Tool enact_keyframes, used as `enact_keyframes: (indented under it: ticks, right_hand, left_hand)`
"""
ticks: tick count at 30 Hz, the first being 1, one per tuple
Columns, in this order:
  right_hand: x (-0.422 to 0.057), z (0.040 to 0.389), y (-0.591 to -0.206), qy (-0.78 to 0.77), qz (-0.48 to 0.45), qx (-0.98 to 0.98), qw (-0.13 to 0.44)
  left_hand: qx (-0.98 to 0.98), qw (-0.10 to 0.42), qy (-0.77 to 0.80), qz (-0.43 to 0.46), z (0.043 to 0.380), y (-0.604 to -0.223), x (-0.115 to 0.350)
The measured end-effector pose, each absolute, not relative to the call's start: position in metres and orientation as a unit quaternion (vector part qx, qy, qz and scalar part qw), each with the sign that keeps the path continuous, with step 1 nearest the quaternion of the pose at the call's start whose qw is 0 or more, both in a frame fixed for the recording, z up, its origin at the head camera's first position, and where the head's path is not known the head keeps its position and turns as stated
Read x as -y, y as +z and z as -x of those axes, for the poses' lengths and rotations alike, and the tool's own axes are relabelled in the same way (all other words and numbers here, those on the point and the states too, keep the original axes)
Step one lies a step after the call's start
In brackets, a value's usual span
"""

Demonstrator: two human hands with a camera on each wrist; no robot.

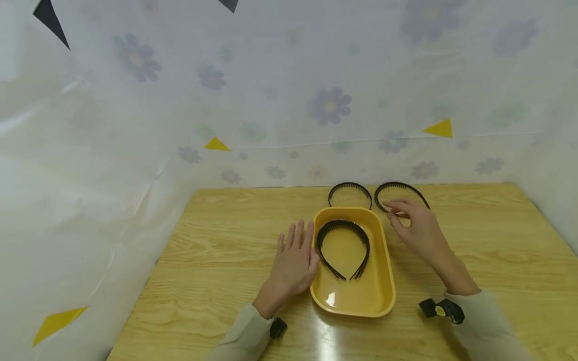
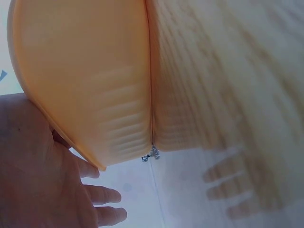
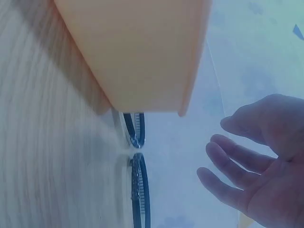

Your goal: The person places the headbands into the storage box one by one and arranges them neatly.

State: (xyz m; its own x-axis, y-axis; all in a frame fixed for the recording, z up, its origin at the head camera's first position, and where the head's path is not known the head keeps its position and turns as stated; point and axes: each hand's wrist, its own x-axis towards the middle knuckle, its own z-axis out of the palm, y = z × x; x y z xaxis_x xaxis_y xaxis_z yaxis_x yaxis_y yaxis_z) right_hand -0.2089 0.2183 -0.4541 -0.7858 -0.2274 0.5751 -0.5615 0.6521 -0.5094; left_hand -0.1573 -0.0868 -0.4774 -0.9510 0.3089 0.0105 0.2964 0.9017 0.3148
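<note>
A yellow plastic tray (image 1: 345, 296) holds several black toothed headbands (image 1: 341, 224), nested together with their ends toward the person. My left hand (image 1: 292, 268) lies along the tray's left side with its fingers straight; in the left wrist view it touches the rim (image 2: 59, 128). Just behind the tray is one black headband (image 1: 349, 185). Another headband (image 1: 397, 184) lies to its right, and my right hand (image 1: 422, 230) hovers over its near side, fingers bent. The right wrist view has nothing between that hand's thumb and fingers, apart from both loose headbands (image 3: 140, 190).
Everything stands on a wood-grain table (image 1: 226, 260). A pale flower-print sheet (image 1: 280, 115) covers the wall behind the table's far edge, with yellow triangles (image 1: 440, 129) on it. Plain sheeting hangs at the left side.
</note>
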Motion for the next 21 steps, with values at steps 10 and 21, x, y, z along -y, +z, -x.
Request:
enact_keyframes:
  ticks: [10, 21]
  right_hand:
    - [-0.257, 0.22, -0.456, 0.362, -0.171, 0.888, 0.229]
    - [-0.285, 0.255, -0.466, 0.375, -0.142, 0.896, 0.189]
  left_hand:
    - [-0.973, 0.011, 0.163, -0.163, 0.159, -0.477, 0.079]
    - [-0.971, 0.007, 0.17, -0.166, 0.16, -0.481, 0.081]
